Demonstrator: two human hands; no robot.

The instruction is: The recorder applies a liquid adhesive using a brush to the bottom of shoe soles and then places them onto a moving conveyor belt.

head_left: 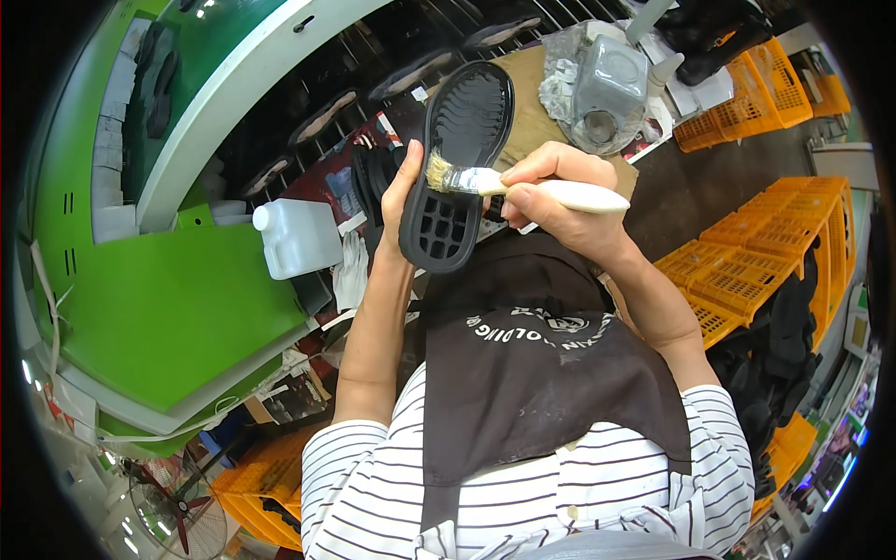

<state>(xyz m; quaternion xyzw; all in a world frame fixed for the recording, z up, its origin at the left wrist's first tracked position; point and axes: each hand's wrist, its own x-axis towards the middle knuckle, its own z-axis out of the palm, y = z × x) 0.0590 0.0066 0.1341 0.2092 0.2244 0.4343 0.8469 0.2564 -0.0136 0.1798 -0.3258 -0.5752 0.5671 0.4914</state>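
Shoe sole [471, 140]: black, held up before the apron, hollow upper face toward the eye, toe end pointing away and slightly right; ripples mark the front, open square pockets the heel.
Green housing [187, 308]: broad panels fill the left side, with a pale curved edge above.
Orange crates [747, 252]: slatted plastic, grouped along the right, dark pieces lying beside them.
Bench [322, 168]: beyond the sole, dark red where it shows left of centre, with a tan sheet [525, 98] to the right.
Apron [551, 411]: dark, with pale lettering, worn over a striped shirt [523, 495].
Fan [182, 509]: caged, dark red blades, at lower left.
Clear container [611, 84]: near the sheet's right side, crumpled clear plastic around it.
White jug [303, 241]: left of the left forearm, tilted in view, near a limp white cloth [351, 271].
Left hand [399, 201]: gripping the sole by its left side, thumb along the edge, fingers mostly hidden behind.
Right hand [583, 229]: closed around the brush, thumb and forefinger pinching its handle.
Brush [481, 181]: white handle, lying across the sole's middle.
Bristles [436, 171]: pale, against the sole's left rim.
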